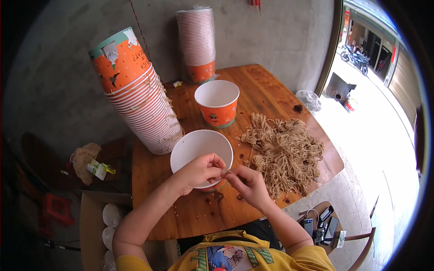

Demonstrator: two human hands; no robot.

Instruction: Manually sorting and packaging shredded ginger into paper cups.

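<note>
Hands meet at the near rim of a white-lined orange cup [201, 151] close to the table's [199, 217] front edge: left hand [199, 170] closed on the rim, right hand [247, 184] pinching thin tan cord there. The paper cup looks light and easily crushed, best held by its rim. A cord pile [282, 151] lies just right.

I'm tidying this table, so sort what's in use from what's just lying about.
In use:
- left hand on the rim of the near orange paper bucket with white inside
- right hand pinching a thin tan string
- heap of tan strings

Lying about:
- second open orange paper bucket
- leaning stack of buckets
- upright stack of buckets
- cardboard box on the floor
</note>
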